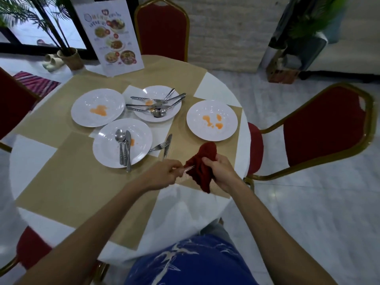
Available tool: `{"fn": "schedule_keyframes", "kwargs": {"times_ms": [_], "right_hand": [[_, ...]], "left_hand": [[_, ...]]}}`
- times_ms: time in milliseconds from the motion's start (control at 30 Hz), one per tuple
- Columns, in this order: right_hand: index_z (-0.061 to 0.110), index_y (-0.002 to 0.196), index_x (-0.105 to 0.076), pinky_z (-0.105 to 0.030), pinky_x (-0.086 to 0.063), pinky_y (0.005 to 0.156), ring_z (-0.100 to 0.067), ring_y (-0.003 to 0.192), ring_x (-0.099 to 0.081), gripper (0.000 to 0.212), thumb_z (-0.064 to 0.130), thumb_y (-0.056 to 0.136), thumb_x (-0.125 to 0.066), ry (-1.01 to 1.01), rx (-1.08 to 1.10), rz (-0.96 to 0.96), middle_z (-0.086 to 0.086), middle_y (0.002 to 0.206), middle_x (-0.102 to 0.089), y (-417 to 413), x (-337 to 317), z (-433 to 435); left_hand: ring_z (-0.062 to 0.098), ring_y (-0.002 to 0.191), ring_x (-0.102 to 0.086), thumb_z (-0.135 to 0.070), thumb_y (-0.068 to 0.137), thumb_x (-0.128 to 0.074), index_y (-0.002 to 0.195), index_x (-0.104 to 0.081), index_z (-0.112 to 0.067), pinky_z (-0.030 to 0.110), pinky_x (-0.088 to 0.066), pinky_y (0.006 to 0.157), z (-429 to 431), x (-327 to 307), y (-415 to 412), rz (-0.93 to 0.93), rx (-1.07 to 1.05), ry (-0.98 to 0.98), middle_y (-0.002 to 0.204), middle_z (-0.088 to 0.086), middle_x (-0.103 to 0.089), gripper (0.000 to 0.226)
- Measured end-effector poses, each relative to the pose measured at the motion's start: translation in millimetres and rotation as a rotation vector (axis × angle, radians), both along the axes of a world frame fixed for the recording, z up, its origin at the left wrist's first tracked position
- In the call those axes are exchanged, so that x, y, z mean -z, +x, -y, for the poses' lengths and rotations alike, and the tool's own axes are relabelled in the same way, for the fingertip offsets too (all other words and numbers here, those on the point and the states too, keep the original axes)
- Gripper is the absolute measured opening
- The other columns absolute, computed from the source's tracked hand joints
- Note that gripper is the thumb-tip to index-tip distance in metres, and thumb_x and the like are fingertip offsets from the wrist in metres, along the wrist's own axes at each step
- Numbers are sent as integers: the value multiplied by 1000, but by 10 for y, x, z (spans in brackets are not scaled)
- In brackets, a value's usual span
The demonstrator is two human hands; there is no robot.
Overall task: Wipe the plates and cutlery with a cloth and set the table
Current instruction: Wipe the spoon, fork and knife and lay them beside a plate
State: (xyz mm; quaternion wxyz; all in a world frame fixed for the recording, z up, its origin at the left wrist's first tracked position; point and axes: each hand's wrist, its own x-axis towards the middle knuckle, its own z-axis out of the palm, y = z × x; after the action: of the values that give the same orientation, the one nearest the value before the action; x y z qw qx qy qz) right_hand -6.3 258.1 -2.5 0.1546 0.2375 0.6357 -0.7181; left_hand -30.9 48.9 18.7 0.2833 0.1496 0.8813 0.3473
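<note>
red cloth (202, 164) bunched in the right hand (221, 173), fingers closed round it, above the near right placemat (205, 138) on the counter (26, 159). left hand (162, 174) closed on the handle of a piece of cutlery (188, 169), its far end buried in the cloth; kind of cutlery not clear. just beyond the hands, a knife (167, 146) and fork (159, 147) lying on the mat. left of those, a white plate (109, 155) carrying a spoon (120, 140) and another knife (128, 149), with an orange smear. further off, a plate (211, 120) with orange stains to the right, a stained plate (97, 108) to the left, and a far plate (144, 118) piled with cutlery. menu card (112, 36) standing at the far edge.
</note>
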Motion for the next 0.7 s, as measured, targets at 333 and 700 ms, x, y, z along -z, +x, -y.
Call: {"fn": "schedule_keyframes", "kwargs": {"times_ms": [333, 700], "right_hand": [[18, 126, -62, -34, -51, 92, -17, 96, -66, 27, 15, 100, -58, 819, -1048, -201, 0, 113, -70, -223, -408, -246], [10, 123, -60, -38, -60, 67, -28, 80, -71, 22, 8, 105, -47, -118, 467, 3, -15, 100, -72, -189, -26, 494]], "left_hand": [[14, 72, -60, -39, 97, -59, 93, -70, -28, 36, -52, 71, -10, -250, -297, -399, 249, -257, 76, -12, -63, 16], [23, 63, -70, -26, 103, -44, 98, -63, -11, 28, -52, 55, -506, 23, 330, 140, -231, 86, 78, 9, -74, 25]]}}
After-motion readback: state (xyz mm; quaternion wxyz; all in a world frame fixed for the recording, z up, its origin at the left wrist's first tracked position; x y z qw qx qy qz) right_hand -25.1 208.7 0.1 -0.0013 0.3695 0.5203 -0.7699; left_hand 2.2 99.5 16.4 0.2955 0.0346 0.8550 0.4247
